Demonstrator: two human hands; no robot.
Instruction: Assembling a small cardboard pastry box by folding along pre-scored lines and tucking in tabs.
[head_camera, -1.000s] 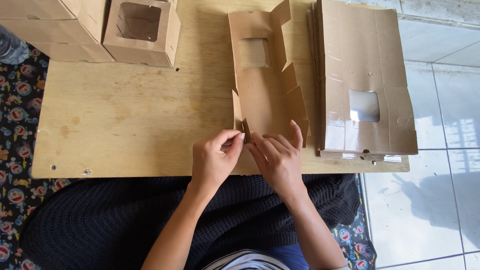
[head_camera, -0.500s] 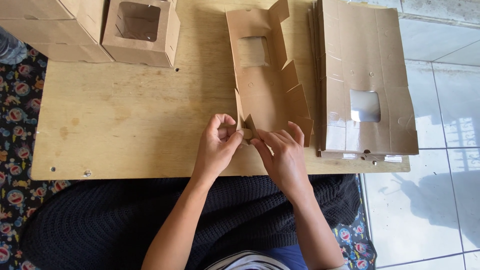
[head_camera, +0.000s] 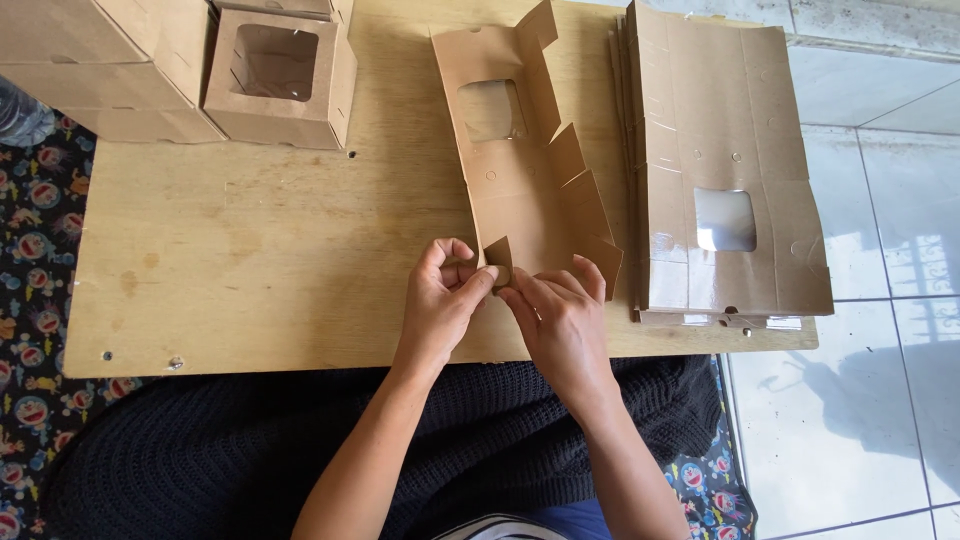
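Far to the left of the pinch, I see plain kraft cartons (head_camera: 100, 60) cut off by the frame's top and left edges, so I cannot count them. Next to them stands a folded window box (head_camera: 278, 75), matte brown card with a square clear pane; its rear edge is also cropped. All of it rests on a pale plywood board (head_camera: 250, 260), grainy and stained, with screw heads along its near edge.

My left hand (head_camera: 440, 300) has thumb and forefinger pressed together on a small corner flap (head_camera: 498, 258), which stands upright at the near end of the flat box blank (head_camera: 510, 170). The fingertips cover the flap's base, so I cannot tell how it joins the panel. Just right of the pinch, my right hand (head_camera: 560, 320) lies touching the left, its fingers curled onto the blank's near edge; the blank's near edge is hidden under both hands, and I cannot make out whether the right hand truly grips or only presses.

The blank stretches away from the pinch, thin creased cardboard with a film window near its far end and side flaps raised along its right edge.

Farther right lies a stack of flat blanks (head_camera: 720, 160), edges layered, the top one showing a glossy window. Beyond the board is pale floor tile (head_camera: 880, 200).
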